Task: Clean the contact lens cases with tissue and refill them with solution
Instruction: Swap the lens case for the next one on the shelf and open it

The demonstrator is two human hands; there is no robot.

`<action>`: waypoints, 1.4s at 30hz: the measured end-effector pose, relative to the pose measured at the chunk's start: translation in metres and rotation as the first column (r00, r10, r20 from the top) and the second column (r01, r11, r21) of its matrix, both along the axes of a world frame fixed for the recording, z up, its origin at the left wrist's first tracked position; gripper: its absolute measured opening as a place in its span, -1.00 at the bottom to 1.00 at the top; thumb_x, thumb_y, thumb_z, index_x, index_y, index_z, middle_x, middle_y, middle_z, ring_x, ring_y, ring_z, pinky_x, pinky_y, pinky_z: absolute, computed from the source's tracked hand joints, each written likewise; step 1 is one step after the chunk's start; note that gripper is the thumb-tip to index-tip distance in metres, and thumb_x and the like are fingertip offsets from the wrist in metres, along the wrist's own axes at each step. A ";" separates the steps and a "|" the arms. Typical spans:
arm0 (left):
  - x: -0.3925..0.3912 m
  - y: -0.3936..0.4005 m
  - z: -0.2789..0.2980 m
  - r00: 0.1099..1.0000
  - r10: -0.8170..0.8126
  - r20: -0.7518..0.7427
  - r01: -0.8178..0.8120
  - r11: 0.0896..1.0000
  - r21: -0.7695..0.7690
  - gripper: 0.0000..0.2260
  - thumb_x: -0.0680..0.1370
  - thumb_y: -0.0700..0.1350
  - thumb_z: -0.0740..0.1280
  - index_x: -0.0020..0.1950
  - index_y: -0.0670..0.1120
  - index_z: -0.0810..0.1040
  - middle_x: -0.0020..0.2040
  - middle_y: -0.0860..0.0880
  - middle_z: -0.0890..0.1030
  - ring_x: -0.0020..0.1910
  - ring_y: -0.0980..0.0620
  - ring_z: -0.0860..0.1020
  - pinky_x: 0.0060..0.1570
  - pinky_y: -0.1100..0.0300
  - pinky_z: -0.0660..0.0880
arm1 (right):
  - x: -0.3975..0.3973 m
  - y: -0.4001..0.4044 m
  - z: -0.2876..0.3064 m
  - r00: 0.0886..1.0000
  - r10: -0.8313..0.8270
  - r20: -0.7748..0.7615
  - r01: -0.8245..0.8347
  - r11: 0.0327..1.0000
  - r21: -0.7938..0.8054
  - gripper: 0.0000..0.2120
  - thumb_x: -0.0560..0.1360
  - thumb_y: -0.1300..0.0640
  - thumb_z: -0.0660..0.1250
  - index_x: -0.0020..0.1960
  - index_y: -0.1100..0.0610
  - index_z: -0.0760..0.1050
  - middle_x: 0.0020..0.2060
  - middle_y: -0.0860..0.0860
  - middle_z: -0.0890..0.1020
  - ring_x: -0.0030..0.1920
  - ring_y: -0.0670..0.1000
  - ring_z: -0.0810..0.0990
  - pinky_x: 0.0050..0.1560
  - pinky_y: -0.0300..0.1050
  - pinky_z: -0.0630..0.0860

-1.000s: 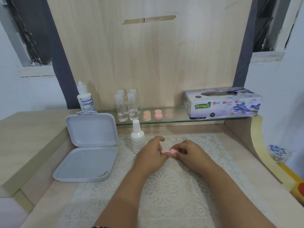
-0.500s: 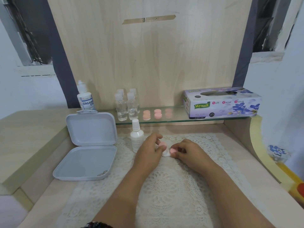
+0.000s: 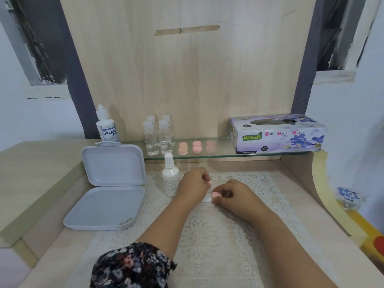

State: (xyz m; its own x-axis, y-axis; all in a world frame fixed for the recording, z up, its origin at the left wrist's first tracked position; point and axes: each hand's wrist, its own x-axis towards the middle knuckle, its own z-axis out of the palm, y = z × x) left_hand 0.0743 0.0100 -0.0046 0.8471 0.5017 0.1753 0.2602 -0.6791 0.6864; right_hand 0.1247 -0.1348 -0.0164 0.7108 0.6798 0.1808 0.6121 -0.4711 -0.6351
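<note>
At the far left of the frame the wooden desk (image 3: 37,163) runs out of view, and a floral sleeve (image 3: 131,265) at the bottom edge is cut off by the frame. Left of centre lies an open grey plastic box (image 3: 108,190), its lid propped upright; something small and shiny sits in its lower right corner, too small to make out. Behind the lid a solution bottle (image 3: 106,126) stands with its label partly hidden, only "DREAM EYE" readable. On the glass shelf (image 3: 218,151) in the middle are four small clear bottles (image 3: 159,135), the back pair half hidden by the front pair, and beside them pink lens cases (image 3: 196,146); how many there are is hard to tell because of reflections in the glass. A white dropper bottle (image 3: 170,177) stands on the lace mat (image 3: 207,231), just left of the left hand (image 3: 194,185). That hand's fingers curl around a pink cap (image 3: 209,182), mostly hidden behind them. Just beside it, at mid-frame, the right hand (image 3: 234,195) pinches the pink lens case (image 3: 215,194) on the mat; a bit of white (image 3: 206,198) shows under it, whether tissue or part of the case I cannot tell. On the shelf's right end sits a tissue box (image 3: 278,134). At the right edge a blue and white object (image 3: 348,194) is blurred.
</note>
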 end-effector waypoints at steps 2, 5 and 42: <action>0.003 0.001 -0.001 0.999 -0.015 -0.036 0.015 1.000 0.002 -0.92 0.51 -0.18 0.38 -0.13 -0.01 0.54 -0.04 0.02 0.61 -0.02 0.01 0.56 0.05 0.03 0.54 | 0.000 0.000 0.000 1.000 -0.002 -0.002 0.002 1.000 -0.001 -0.81 0.47 -0.01 0.39 0.08 -0.09 0.63 -0.11 -0.13 0.49 -0.12 -0.17 0.47 -0.11 -0.27 0.41; 0.002 0.003 -0.001 0.998 -0.050 -0.050 0.047 0.998 -0.046 -0.91 0.55 -0.19 0.32 -0.05 -0.02 0.58 0.01 0.01 0.62 0.04 0.01 0.56 0.12 0.02 0.52 | -0.001 -0.001 0.000 1.000 0.004 0.006 -0.004 1.000 -0.006 -0.84 0.48 0.00 0.37 0.05 -0.11 0.63 -0.10 -0.11 0.49 -0.12 -0.17 0.47 -0.09 -0.23 0.42; -0.036 -0.001 -0.029 0.989 -0.038 0.143 0.024 0.994 0.102 -0.74 0.51 -0.12 0.41 0.17 -0.16 0.61 0.05 -0.03 0.54 0.01 0.03 0.50 0.07 0.22 0.43 | -0.009 0.007 0.000 0.991 -0.118 -0.064 0.122 0.991 0.064 -0.59 0.32 -0.09 0.54 0.06 0.05 0.50 -0.09 -0.07 0.50 -0.11 -0.12 0.50 -0.16 -0.25 0.41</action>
State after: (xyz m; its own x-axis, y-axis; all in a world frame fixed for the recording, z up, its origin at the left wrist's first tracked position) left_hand 0.0379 0.0085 -0.0337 0.8240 0.4494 0.3450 0.1410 -0.7524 0.6434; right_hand 0.1153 -0.1283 -0.0169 0.7972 0.5769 0.1777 0.5137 -0.4938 -0.7016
